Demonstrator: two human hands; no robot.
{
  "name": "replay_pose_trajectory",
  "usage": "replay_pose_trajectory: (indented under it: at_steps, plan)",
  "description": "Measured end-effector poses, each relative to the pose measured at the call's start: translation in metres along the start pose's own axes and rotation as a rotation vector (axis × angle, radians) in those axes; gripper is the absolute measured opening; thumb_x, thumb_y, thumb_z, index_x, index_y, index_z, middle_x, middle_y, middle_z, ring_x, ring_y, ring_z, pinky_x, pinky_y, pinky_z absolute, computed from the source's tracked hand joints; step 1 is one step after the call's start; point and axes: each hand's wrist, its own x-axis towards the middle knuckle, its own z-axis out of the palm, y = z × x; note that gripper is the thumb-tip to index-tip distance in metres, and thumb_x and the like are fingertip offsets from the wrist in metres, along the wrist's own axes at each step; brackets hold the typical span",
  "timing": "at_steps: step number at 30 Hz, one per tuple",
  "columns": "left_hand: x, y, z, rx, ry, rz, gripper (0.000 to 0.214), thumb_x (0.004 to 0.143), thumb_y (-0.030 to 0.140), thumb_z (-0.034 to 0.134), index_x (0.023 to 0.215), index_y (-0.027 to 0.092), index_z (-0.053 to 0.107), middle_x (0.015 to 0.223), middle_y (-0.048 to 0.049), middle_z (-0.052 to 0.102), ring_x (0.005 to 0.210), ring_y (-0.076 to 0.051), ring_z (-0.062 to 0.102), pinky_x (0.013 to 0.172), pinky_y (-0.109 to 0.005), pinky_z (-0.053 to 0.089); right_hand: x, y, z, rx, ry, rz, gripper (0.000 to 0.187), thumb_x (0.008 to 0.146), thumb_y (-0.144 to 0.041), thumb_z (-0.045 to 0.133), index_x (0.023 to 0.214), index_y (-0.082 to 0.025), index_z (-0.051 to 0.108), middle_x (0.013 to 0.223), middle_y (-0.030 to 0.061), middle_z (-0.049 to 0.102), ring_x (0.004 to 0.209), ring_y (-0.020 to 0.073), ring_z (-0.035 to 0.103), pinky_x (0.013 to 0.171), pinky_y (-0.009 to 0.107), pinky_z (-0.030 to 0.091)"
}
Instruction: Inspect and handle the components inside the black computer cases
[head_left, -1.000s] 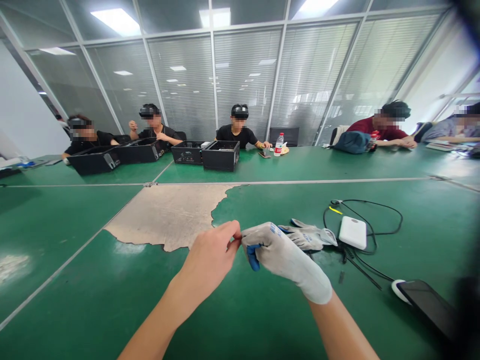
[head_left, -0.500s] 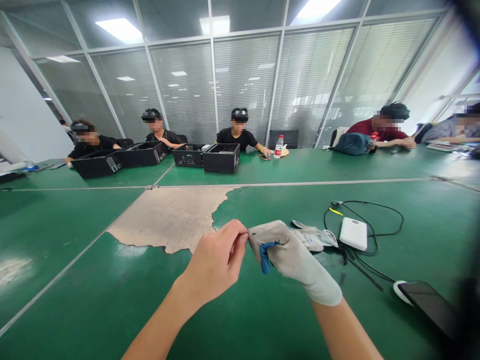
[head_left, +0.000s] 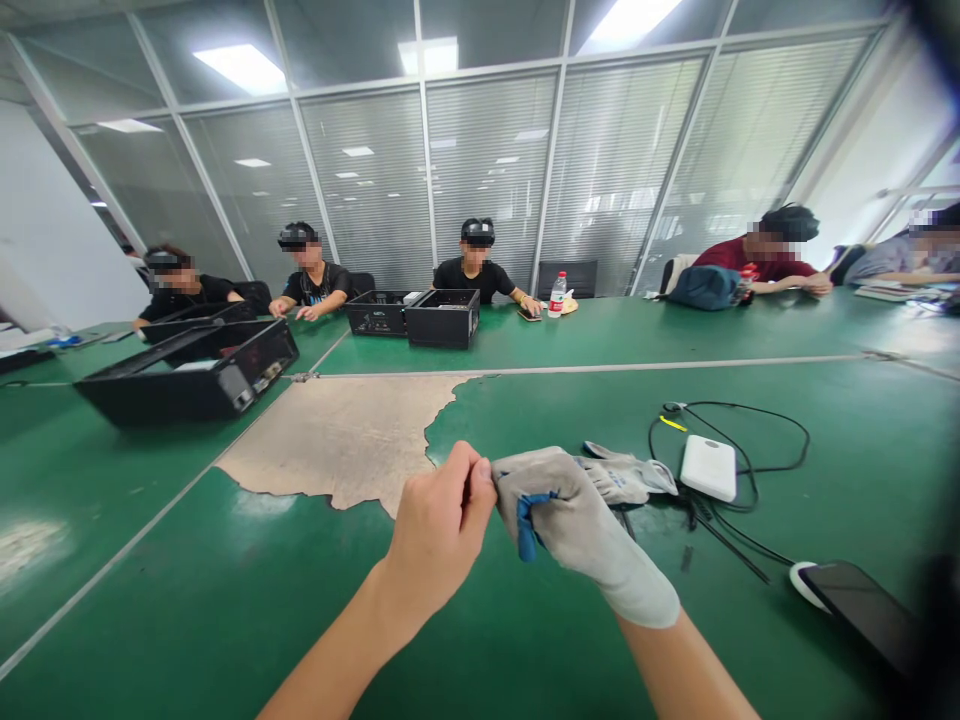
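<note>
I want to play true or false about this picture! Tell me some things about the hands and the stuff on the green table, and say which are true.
1. The right hand wears a grey glove. True.
2. The left hand wears a glove too. False: it is bare, pinching the worn glove's fingertips.
3. A second glove lies on the table beside the white power bank. True.
4. The water bottle stands right next to the hands. False: it is at the far side, near a seated person.
5. A black cable loops around the power bank. True.
</note>
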Motion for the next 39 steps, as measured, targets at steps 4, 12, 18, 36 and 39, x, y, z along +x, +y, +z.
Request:
replay_pose_trajectory:
  at_steps: [4,12,18,36,39]
  plan:
    - [0.0,0.003,0.0,-0.043,0.008,-0.11,0.038,0.111,0.032,0.037,0.074,0.024,0.035,0.052,0.0101,0.031,0.042,-0.012,0.032,0.048,-0.031,0.021,0.0,0.001,0.004,-0.012,0.002,-0.01,0.029,0.06,-0.002,0.034,0.053,-0.02,0.055,0.056,-0.0036,0.055,0.055,0.0092,0.048,0.055,0.023,0.037]
    - [0.006,0.004,-0.009,-0.285,-0.177,-0.358,0.042,0.112,0.049,0.04,0.079,0.024,0.044,0.044,0.0097,0.047,0.041,-0.012,0.046,0.051,-0.026,0.038,0.002,0.004,0.002,-0.064,-0.002,-0.019,0.03,0.057,-0.002,0.034,0.054,-0.021,0.057,0.055,-0.0034,0.056,0.055,0.0102,0.052,0.056,0.022,0.04]
    - [0.008,-0.001,-0.014,-0.497,-0.27,-0.48,0.039,0.11,0.055,0.046,0.087,0.023,0.049,0.053,0.0079,0.054,0.042,-0.011,0.05,0.044,-0.021,0.041,0.001,0.006,0.0,-0.101,-0.022,0.015,0.03,0.059,0.0,0.035,0.055,-0.02,0.057,0.059,-0.0023,0.063,0.057,0.0103,0.057,0.055,0.021,0.039]
    - [0.018,-0.007,-0.022,-0.816,-0.33,-0.481,0.03,0.101,0.044,0.069,0.092,0.017,0.06,0.083,-0.004,0.069,0.07,-0.02,0.073,0.042,-0.021,0.058,0.002,0.006,-0.005,-0.07,0.008,0.005,0.03,0.064,0.001,0.037,0.054,-0.019,0.057,0.059,-0.0029,0.06,0.055,0.0086,0.052,0.053,0.021,0.036]
    - [0.019,-0.01,-0.024,-0.83,-0.332,-0.485,0.03,0.098,0.043,0.073,0.091,0.016,0.062,0.085,-0.0065,0.071,0.078,-0.023,0.075,0.043,-0.021,0.06,0.003,0.007,-0.005,-0.075,0.013,-0.01,0.029,0.065,0.0,0.037,0.053,-0.019,0.056,0.058,-0.0033,0.057,0.055,0.0082,0.051,0.054,0.021,0.036]
